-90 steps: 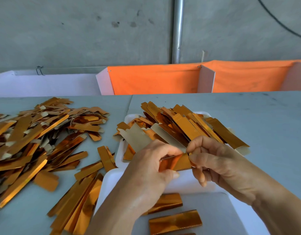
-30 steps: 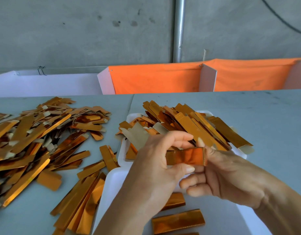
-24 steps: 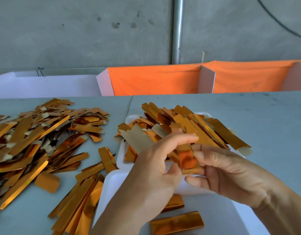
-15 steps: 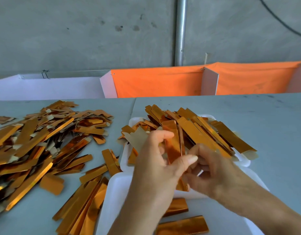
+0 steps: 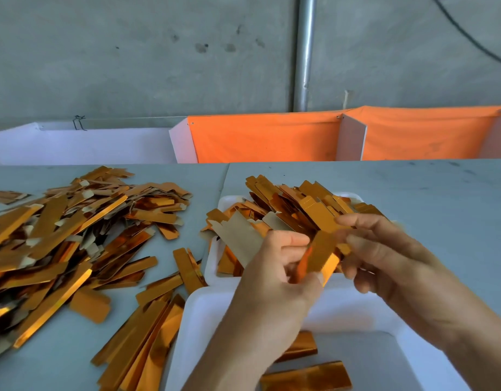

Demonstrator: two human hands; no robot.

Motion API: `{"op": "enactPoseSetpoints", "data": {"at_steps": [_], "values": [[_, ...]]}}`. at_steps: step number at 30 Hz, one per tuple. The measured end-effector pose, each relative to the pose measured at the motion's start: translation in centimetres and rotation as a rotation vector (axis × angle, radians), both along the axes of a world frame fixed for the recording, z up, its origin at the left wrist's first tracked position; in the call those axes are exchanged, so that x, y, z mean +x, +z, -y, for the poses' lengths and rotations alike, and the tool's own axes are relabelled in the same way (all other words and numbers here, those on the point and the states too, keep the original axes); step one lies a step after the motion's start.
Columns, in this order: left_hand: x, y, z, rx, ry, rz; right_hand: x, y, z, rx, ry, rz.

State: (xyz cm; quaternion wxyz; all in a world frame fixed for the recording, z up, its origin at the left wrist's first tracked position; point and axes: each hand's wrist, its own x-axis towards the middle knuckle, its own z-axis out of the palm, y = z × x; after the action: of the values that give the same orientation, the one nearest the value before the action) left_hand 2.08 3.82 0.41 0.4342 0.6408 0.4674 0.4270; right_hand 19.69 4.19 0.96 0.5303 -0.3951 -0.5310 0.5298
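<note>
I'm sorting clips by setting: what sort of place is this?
Likely a small packaging workshop: heaps of flat gold card blanks on a grey worktable, white trays of them, bare concrete wall behind.

shiny gold-orange strip [image 5: 318, 256]; white tray [image 5: 353, 314]; orange cloth [image 5: 266, 136]; grey table [image 5: 441, 198].
</note>
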Motion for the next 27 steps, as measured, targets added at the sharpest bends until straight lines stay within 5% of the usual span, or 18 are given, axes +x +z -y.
{"op": "enactPoseSetpoints", "data": {"at_steps": [9, 16, 20, 27], "values": [[-0.5, 0.9, 0.5, -0.229, -0.316, 0.201, 0.9, 0.2, -0.2, -0.081, 0.246, -0.099], [-0.5, 1.1, 0.5, 0.217, -0.114, -0.134, 0.7, -0.1, -0.4, -0.02, 0.057, -0.032], [0.4, 0.3, 0.6, 0.487, 0.049, -0.483, 0.7, 0.1, -0.2, -0.06, 0.064, -0.03], [0.5, -0.1, 0.6, 0.531, 0.101, -0.479, 0.3, 0.6, 0.2, -0.156, 0.092, -0.122]]}}
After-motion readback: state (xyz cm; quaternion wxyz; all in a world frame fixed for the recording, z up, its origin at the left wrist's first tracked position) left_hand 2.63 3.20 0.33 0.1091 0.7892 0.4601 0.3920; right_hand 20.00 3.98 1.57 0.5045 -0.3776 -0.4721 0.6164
